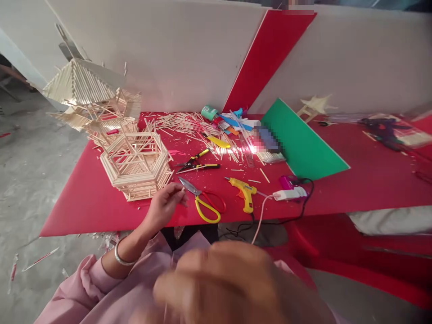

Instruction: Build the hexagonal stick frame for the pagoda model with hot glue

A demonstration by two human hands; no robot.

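1. My left hand [165, 204]: fingers pinched on a thin stick [182, 191]; beside the stick house [137, 163] and scissors [204, 202].
2. My right hand [226, 288]: blurred near the camera; I cannot tell its grip.
3. Glue gun [245, 191]: on the red table [354, 180].

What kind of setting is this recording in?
Probably a craft or model-making workspace: a red table carries a stick-built model house, a heap of loose sticks, a yellow glue gun and scissors. The left hand pinches a stick.

Left hand [165, 204] pinching a stick beside hexagonal stick frame [137, 164], near scissors [202, 200].
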